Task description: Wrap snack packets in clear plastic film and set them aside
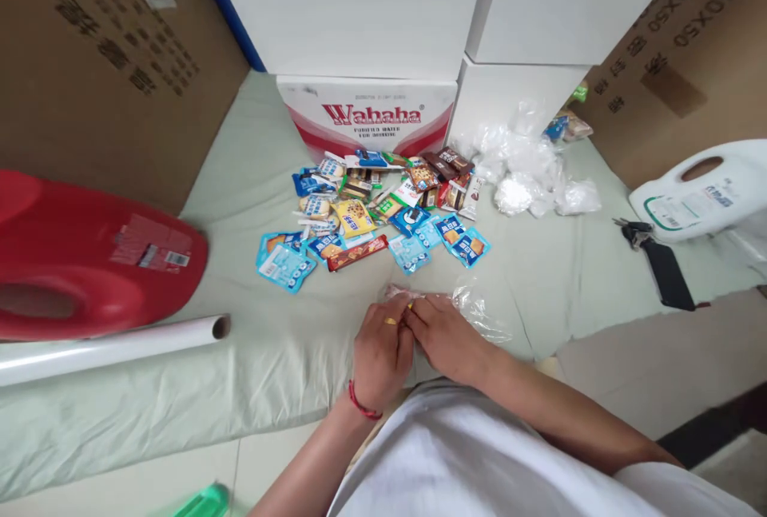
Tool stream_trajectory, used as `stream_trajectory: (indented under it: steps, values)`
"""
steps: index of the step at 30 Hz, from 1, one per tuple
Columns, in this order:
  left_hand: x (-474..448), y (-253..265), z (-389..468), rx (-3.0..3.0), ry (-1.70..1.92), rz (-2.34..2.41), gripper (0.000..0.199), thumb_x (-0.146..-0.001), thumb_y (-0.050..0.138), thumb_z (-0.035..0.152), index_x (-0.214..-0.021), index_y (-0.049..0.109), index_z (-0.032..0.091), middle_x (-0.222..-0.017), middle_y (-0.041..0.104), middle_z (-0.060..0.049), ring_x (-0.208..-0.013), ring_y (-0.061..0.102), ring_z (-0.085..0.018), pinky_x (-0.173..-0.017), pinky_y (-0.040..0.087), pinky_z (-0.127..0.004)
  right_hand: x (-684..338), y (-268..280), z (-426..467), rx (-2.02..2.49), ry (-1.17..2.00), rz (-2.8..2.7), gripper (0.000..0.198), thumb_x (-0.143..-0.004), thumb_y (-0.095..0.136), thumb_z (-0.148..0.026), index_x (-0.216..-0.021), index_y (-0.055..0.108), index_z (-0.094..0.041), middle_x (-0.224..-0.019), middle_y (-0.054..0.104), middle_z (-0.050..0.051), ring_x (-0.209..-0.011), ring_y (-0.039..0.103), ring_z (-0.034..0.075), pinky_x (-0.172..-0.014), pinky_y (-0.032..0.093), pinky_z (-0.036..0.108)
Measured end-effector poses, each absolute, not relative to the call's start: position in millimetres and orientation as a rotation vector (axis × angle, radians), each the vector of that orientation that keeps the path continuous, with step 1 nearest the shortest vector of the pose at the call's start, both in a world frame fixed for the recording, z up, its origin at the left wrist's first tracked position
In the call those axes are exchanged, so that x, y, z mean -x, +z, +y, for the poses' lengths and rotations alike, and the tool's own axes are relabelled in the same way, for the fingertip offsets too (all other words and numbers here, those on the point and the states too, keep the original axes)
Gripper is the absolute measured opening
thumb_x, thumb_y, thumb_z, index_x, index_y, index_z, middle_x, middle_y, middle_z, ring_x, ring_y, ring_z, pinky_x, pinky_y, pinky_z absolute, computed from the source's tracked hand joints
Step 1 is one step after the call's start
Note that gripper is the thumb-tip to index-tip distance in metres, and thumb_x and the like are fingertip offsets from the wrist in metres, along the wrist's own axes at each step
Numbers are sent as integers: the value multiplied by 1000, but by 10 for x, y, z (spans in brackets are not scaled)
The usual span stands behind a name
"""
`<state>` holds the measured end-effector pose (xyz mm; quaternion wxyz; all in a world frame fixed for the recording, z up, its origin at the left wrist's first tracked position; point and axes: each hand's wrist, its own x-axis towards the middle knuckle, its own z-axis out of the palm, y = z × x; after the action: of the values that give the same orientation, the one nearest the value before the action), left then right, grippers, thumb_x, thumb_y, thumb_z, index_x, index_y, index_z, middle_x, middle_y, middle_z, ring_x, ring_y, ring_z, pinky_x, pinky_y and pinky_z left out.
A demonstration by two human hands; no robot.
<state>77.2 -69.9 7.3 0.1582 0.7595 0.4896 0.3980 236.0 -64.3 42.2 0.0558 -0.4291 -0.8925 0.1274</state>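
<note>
My left hand (383, 349) and my right hand (451, 339) meet close to the front edge of the pale green cloth (288, 361), with the fingers of both curled in and the tips drawn together, nearly no gap between them. They are closed on the near end of a clear plastic bag (481, 316), though my own knuckles cover the exact pinch and I can't tell which fingertips bear on it. The bag lies on the cloth just beyond my hands, its loose end spread out past my right one, and a strip of something reddish (395, 291) shows over my knuckles, too hidden to name. I wear a gold ring (390, 320) on my left hand and a red bracelet (363, 405) on that wrist. Farther out, apart from my fingers, lies a heap of small snacks, with a yellow packet (355, 217) amid it, a long red wrapper (358, 252) along its front and a light blue packet (286, 268) at its left corner. Behind the heap stands the Wahaha box (371, 132), and to the right of the snacks sits a crumpled bunch of clear bags (518, 157)
</note>
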Motion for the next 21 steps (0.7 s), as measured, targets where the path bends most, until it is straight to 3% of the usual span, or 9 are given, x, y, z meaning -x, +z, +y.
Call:
stream_trajectory:
  steps: [3,9,14,21]
  values:
    - [-773,-44,-764,-2291,1097,1314,40,-97,48,13,-136,57,19,-131,71,-13,-114,66,-26,-98,54,-43,-2496,360,-792,1236,334,-2689,37,-100,54,-13,-137,58,-9,-122,66,14,-111,56,29,-102,49,47]
    - [-888,-88,-955,-2343,1000,1344,48,-97,59,23,-145,53,20,-144,65,-14,-119,63,-30,-98,53,-48,-2849,361,-1207,1237,276,-2615,47,-100,49,-9,-147,49,-9,-133,65,17,-117,58,29,-99,52,46]
    - [-977,-85,-958,-2362,947,1441,51,-94,66,25,-143,53,23,-145,65,-11,-113,62,-31,-95,51,-49,-3162,512,-1412,1340,362,-2564,25,-100,53,-9,-119,67,-16,-95,73,8,-85,63,23,-82,50,43]
    - [-1045,-74,-895,-2320,938,1497,44,-93,68,29,-135,57,21,-142,67,-10,-110,61,-30,-95,48,-47,-3598,538,-1516,1616,408,-1993,12,-100,62,-23,-111,68,-21,-94,65,7,-90,62,22,-78,51,36]
